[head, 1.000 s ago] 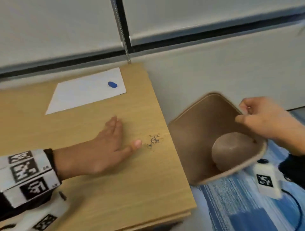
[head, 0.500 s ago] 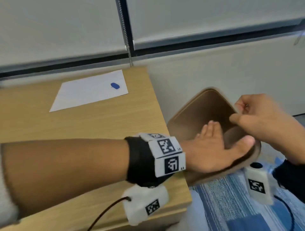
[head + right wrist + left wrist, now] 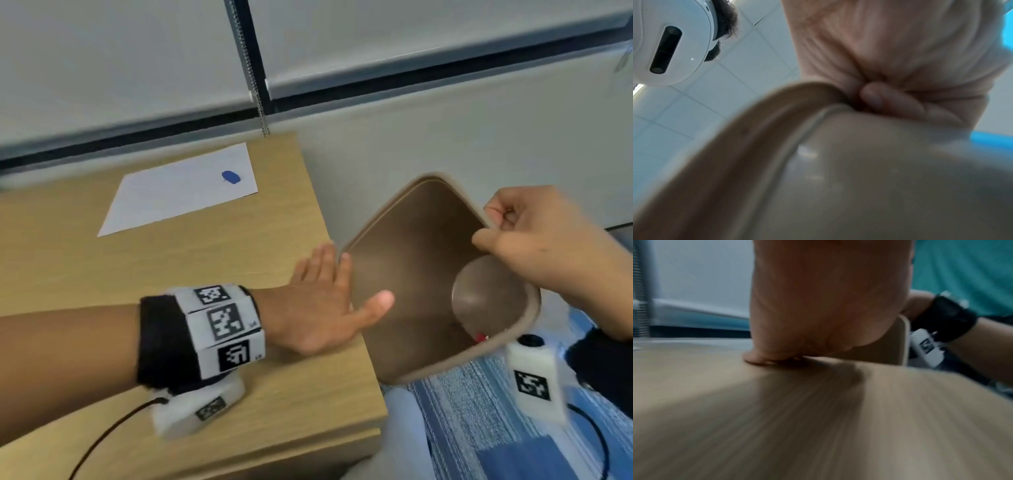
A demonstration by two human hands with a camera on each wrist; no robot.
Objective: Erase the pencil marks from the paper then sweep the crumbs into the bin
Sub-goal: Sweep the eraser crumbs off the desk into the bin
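A brown bin (image 3: 411,246) hangs tilted beside the right edge of the wooden desk (image 3: 102,274), its mouth facing the desk. My right hand (image 3: 534,240) pinches the bin's far rim (image 3: 818,113). My left hand (image 3: 322,301) lies flat at the desk's right edge, fingers straight, its little-finger edge on the wood (image 3: 764,360) and the thumb out over the bin's mouth. A white sheet of paper (image 3: 178,192) lies at the back of the desk with a blue eraser (image 3: 231,177) on it. No crumbs show on the desk.
A wall and a window frame with a hanging bead chain (image 3: 255,85) stand behind the desk. Blue patterned carpet (image 3: 479,428) lies below the bin. Something small and red (image 3: 481,337) sits inside the bin near its bottom.
My left hand swept right across the desk and out over the bin's mouth, then drew back to the desk edge. The crumb pile seen a second ago is gone from the desk.
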